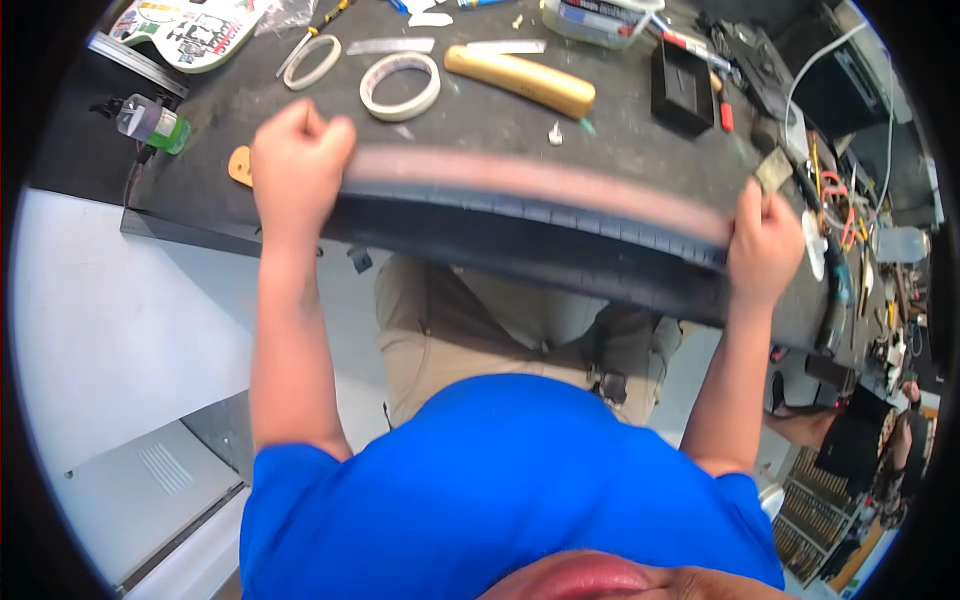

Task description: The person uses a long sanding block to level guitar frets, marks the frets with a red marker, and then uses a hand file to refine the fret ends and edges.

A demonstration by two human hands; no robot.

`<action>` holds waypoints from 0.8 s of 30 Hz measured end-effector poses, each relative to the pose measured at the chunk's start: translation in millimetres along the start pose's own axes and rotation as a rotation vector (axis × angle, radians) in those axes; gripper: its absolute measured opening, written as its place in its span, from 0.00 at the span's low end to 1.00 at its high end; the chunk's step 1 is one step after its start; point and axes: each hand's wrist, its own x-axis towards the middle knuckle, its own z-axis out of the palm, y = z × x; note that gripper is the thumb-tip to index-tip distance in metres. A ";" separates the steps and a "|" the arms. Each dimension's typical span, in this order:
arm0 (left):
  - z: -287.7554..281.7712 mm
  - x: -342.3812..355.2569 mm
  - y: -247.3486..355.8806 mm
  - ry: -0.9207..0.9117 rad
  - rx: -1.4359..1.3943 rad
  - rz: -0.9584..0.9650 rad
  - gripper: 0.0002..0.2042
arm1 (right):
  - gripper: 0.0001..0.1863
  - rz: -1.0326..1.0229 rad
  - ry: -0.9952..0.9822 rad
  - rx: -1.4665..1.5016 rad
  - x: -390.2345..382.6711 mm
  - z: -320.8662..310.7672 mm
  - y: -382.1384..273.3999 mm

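Observation:
Both my hands grip a long, narrow guitar neck (540, 185), smeared by motion, held across the near edge of the dark workbench. Its face looks reddish brown. My left hand (298, 160) is closed round one end, where a yellowish wooden tip with holes (240, 166) sticks out on the left. At the other end my right hand (765, 240) is closed, with a pale square end (773, 170) showing above the fist. Just below the neck runs a dark strip with evenly spaced marks (560, 215); I cannot tell whether it belongs to the neck.
Beyond lie a tape roll (400, 87), a thinner roll (312, 62), and a rounded yellow wooden block (520, 80). A stickered guitar body (195, 35) and green-liquid bottle (155, 125) are left. Right are a black box (683, 85), scattered tools and another person (865, 430).

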 end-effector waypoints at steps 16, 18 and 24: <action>10.4 -27.0 -6.2 0.081 -0.133 0.014 0.16 | 0.25 0.049 0.037 0.120 -12.5 -8.4 6.5; 15.7 6.0 -5.8 0.081 -0.045 0.033 0.16 | 0.24 0.032 0.048 0.063 9.0 4.4 -3.9; 8.3 -22.2 -0.1 0.065 -0.040 -0.006 0.16 | 0.23 0.063 0.048 0.124 -29.2 -15.9 1.0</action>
